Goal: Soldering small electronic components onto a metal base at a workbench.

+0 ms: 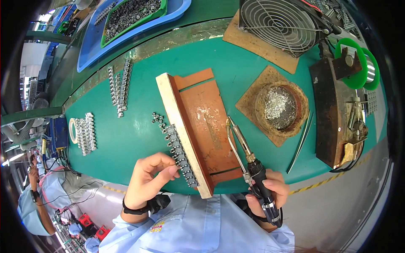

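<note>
A row of small black-and-silver electronic components (180,155) lies along the pale edge of a brown wooden fixture (198,114). At the row's near half, my left hand (149,177) has thumb and index finger brought together against its left side; what lies between the fingertips is too small to make out. My right hand (272,192) is wrapped round the black handle of a soldering iron (253,166) with a thin metal feed tube beside its tip. The iron's tip points away from me, over the fixture's right edge. A few loose components (158,119) lie beyond the row.
A round pot of solder scraps (280,107) sits on a board at right, with tweezers (300,141) beside it. Behind stands a fan (280,23). A green solder reel (354,63) tops a dark box (327,114). Component strips (122,86) and a blue tray (90,50) are left.
</note>
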Available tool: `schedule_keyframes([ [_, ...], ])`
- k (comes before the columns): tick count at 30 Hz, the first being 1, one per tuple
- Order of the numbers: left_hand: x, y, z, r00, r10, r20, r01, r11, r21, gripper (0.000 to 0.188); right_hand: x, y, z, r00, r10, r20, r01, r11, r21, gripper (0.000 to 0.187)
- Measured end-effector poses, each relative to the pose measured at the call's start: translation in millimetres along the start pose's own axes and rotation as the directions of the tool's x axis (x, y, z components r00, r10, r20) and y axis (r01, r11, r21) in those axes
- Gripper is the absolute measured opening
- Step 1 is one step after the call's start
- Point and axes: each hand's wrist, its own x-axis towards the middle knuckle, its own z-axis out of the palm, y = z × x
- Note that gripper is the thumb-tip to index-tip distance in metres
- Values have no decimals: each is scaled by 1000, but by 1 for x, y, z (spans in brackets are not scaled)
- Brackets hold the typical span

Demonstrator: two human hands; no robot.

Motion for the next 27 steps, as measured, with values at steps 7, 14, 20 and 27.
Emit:
schedule_keyframes([
  [7, -1, -1, 7, 992, 102, -73, -88, 979, 183, 10, 1, -1, -1, 999, 26, -41, -23, 997, 74, 53],
  [14, 0, -2, 10, 989, 112, -98, -89, 974, 208, 12, 1, 1, -2, 999, -9, -38, 12, 998, 69, 52],
  [20, -1, -2, 12, 983, 126, -130, -90, 964, 249, 12, 3, 1, -1, 999, -36, -39, 38, 997, 67, 53],
  [27, -2, -1, 16, 976, 148, -159, -97, 952, 289, 10, 3, 0, -1, 999, -33, -31, 34, 998, 48, 54],
])
